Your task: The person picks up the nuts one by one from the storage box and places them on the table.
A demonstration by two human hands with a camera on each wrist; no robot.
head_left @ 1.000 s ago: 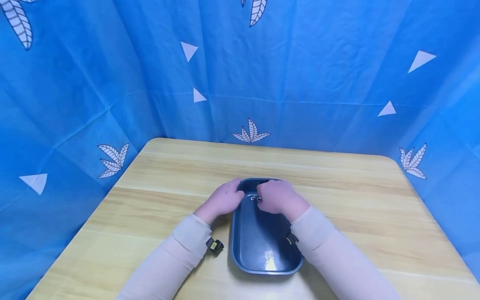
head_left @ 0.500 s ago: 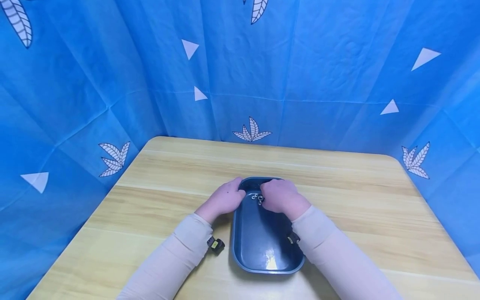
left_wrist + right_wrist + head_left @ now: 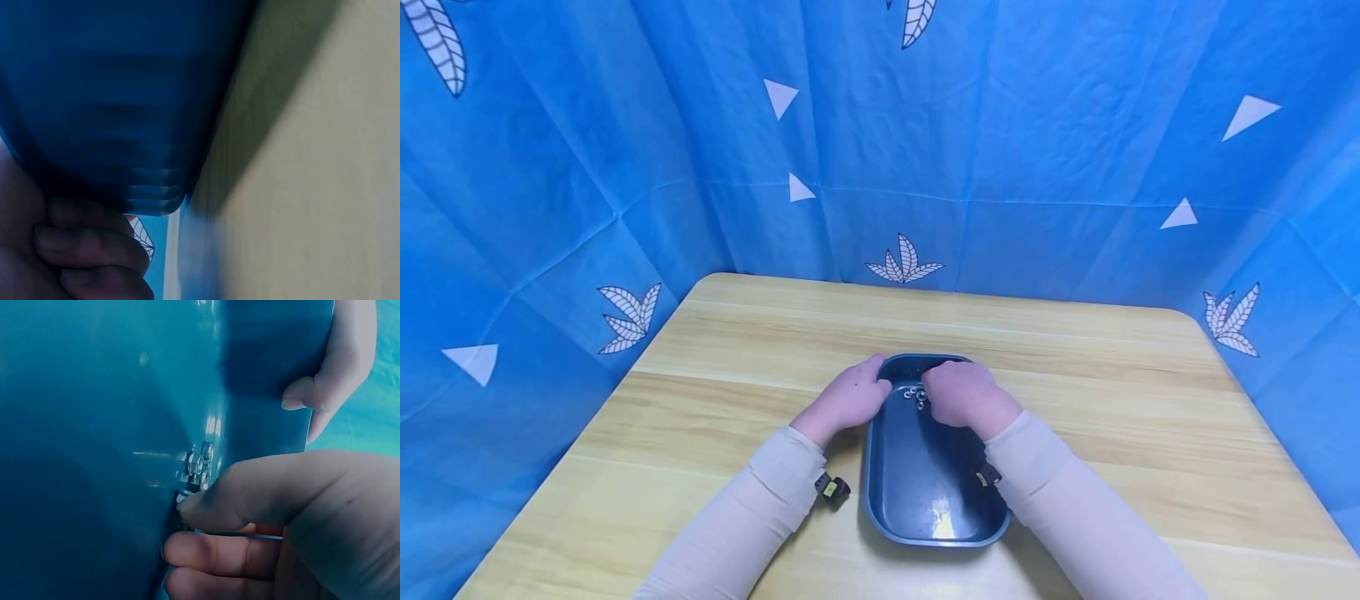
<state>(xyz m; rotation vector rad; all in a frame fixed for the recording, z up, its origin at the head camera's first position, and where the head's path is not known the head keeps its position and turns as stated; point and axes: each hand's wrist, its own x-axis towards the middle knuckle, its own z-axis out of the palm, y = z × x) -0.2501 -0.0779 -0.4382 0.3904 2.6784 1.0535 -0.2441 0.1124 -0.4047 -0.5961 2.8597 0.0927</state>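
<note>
A dark blue-grey rectangular tray (image 3: 917, 483) rests on the wooden table. My left hand (image 3: 852, 395) grips its far left corner, thumb over the rim, and in the left wrist view the curled fingers (image 3: 94, 250) lie against the outside. Several small shiny metal nuts (image 3: 913, 395) lie together on the tray floor near its far end. Just right of them, my right hand (image 3: 961, 395) reaches down into the tray, fingers bent. In the right wrist view its thumb presses on a nut (image 3: 183, 497) beside the clustered nuts (image 3: 199, 462); the index fingertip is hidden behind the thumb.
Pale wood tabletop (image 3: 1112, 400) surrounds the tray. A blue curtain (image 3: 1037, 150) with leaf and triangle prints hangs behind and at both sides. Small black devices sit at both wrists, the left one (image 3: 832, 490) beside the tray's left wall.
My right hand has shifted slightly right inside the tray, so more of the nuts show beside it. My left hand keeps its grip on the corner.
</note>
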